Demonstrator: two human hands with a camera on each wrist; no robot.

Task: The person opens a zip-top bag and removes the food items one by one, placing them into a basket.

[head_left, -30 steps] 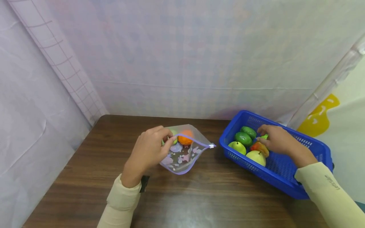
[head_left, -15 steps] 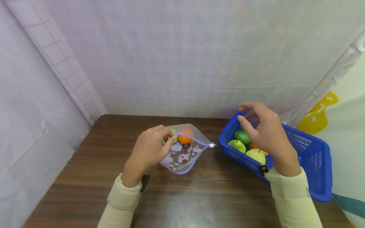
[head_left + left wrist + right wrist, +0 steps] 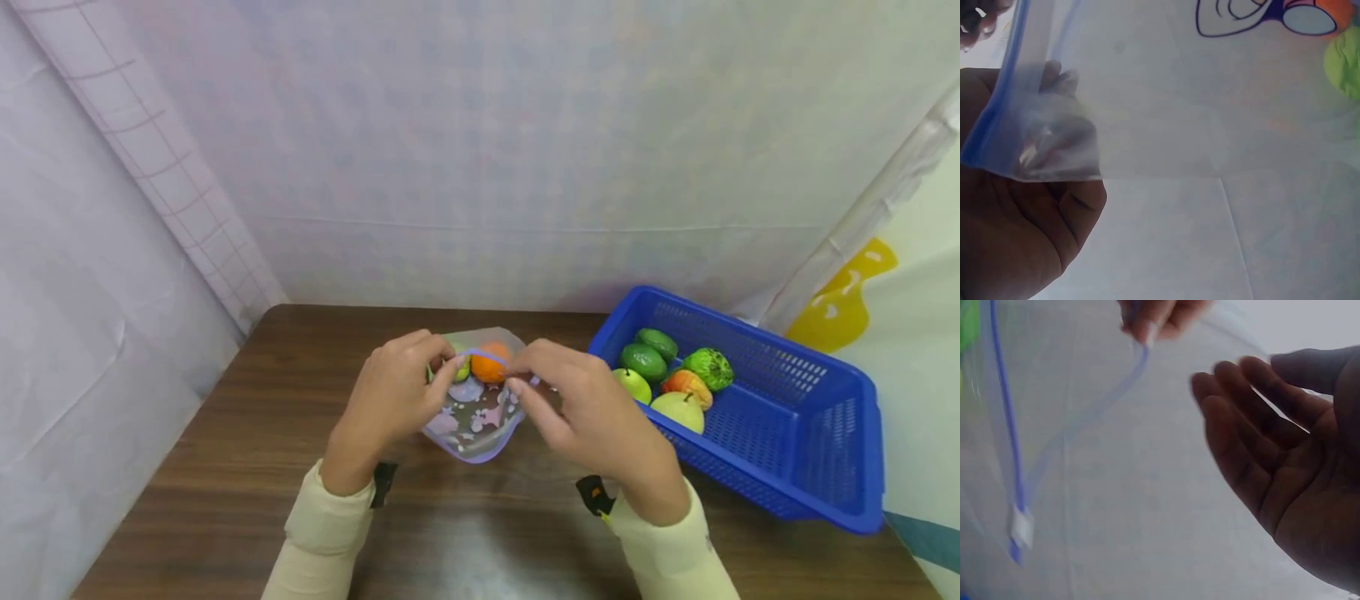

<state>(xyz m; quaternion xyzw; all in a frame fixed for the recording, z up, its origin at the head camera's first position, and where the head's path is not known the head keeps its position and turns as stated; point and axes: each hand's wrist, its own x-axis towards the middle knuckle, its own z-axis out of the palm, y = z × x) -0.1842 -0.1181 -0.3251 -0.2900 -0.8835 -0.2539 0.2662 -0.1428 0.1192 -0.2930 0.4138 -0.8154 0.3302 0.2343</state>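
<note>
The thin, see-through bag (image 3: 487,417) sits near the middle of the wooden tabletop's (image 3: 465,533) far edge, a round orange (image 3: 491,364) and a green fruit (image 3: 1344,62) inside. The left hand (image 3: 393,392) pinches its mouth. The right hand (image 3: 600,417) is loose, fingers bent, holding nothing, by its right end. The holey blue basket (image 3: 757,429) stands apart, near the right edge.
</note>
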